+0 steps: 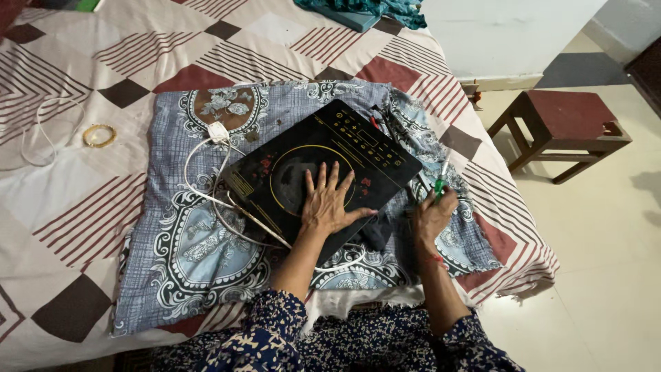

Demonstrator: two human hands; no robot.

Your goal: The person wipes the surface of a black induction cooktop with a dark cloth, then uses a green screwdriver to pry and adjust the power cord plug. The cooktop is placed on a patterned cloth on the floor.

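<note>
A black induction cooktop lies tilted on a blue patterned cloth spread over the bed. My left hand rests flat on the cooktop's round cooking zone, fingers spread. My right hand sits at the cooktop's right edge and grips a green-handled screwdriver that points up and away. A white power cord with its plug loops off the cooktop's left side.
The bed carries a maroon, brown and white patterned sheet. A gold bangle and a thin white cable lie at the left. A dark wooden stool stands on the floor at the right. Teal fabric lies at the bed's far end.
</note>
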